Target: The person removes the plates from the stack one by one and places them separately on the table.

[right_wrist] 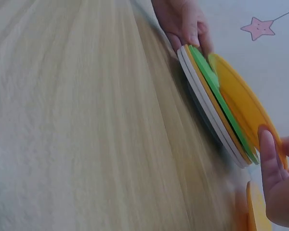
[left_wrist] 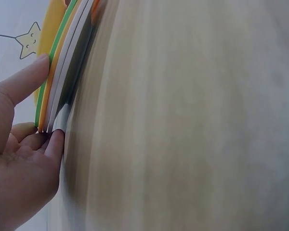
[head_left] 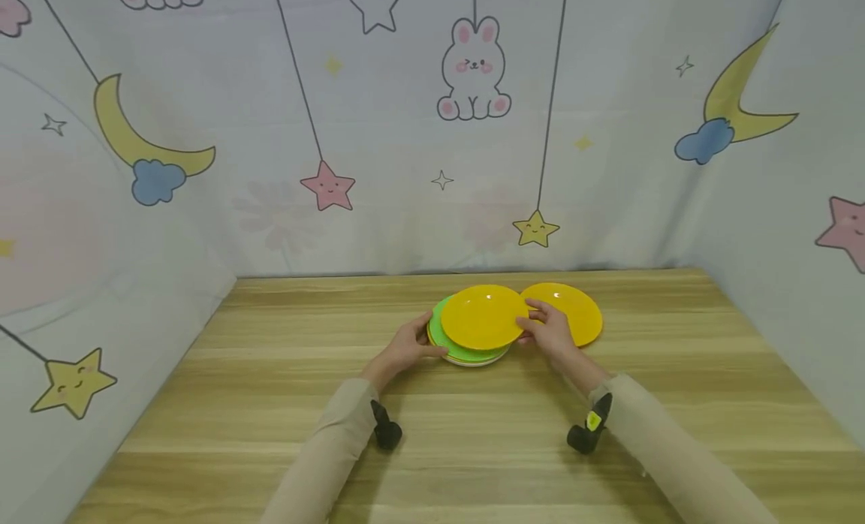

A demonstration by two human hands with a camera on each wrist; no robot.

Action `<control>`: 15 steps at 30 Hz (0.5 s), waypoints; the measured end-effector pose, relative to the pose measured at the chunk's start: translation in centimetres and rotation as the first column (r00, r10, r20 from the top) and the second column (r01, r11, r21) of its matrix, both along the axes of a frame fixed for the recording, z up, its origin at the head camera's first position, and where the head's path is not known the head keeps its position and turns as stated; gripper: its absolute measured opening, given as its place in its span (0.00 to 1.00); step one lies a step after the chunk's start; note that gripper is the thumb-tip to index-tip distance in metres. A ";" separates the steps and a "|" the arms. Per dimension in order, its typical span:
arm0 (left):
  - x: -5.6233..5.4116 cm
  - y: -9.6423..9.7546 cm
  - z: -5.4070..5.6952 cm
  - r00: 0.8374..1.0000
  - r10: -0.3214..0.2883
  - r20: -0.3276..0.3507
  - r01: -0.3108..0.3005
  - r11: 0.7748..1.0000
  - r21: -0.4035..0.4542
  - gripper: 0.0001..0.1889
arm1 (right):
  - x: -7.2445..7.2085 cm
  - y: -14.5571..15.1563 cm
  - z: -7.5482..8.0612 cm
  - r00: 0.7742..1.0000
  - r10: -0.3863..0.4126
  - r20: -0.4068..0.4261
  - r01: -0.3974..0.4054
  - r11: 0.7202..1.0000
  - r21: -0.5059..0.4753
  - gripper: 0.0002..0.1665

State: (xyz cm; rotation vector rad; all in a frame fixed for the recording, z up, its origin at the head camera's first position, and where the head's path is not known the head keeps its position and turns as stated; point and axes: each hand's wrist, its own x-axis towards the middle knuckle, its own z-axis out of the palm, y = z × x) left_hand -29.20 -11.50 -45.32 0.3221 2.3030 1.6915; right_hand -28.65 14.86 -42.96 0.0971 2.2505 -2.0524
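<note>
A stack of plates, held near the middle of the table, has a green plate (head_left: 446, 339) on top, with an orange rim and white rims (right_wrist: 202, 91) below it. My left hand (head_left: 408, 342) grips the stack's left edge. Its thumb (left_wrist: 31, 79) lies against the upper rims and its fingers are at the lower edge. Between thumb and fingers, my right hand (head_left: 549, 330) pinches the right edge of a yellow-orange plate (head_left: 483, 317). That plate overlaps the green one, tilted, its right side raised off the stack in the right wrist view.
Another yellow-orange plate (head_left: 581, 314) lies on the wooden table (head_left: 473, 449) just right of the stack, partly behind my right hand. A pale printed curtain (head_left: 405, 231) with stars, moons and a rabbit borders the table at the back and sides.
</note>
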 end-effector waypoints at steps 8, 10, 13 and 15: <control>0.2 -0.1 0.8 0.999 -0.020 0.035 0.020 1.000 0.011 0.48 | 0.4 0.6 0.7 0.991 -0.126 0.035 0.129 0.988 -0.090 0.33; 0.3 -0.2 0.9 0.999 -0.027 0.045 0.026 1.000 0.017 0.48 | 0.4 0.9 0.8 0.987 -0.156 0.031 0.158 0.983 -0.093 0.33; 0.2 -0.2 0.7 0.999 -0.023 0.045 0.023 1.000 0.011 0.48 | 0.5 1.4 1.0 0.982 -0.186 0.016 0.187 0.979 -0.085 0.33; 0.1 -0.2 0.4 0.999 -0.013 0.037 0.013 1.000 -0.002 0.48 | 0.5 1.9 1.1 0.979 -0.206 0.006 0.205 0.976 -0.074 0.34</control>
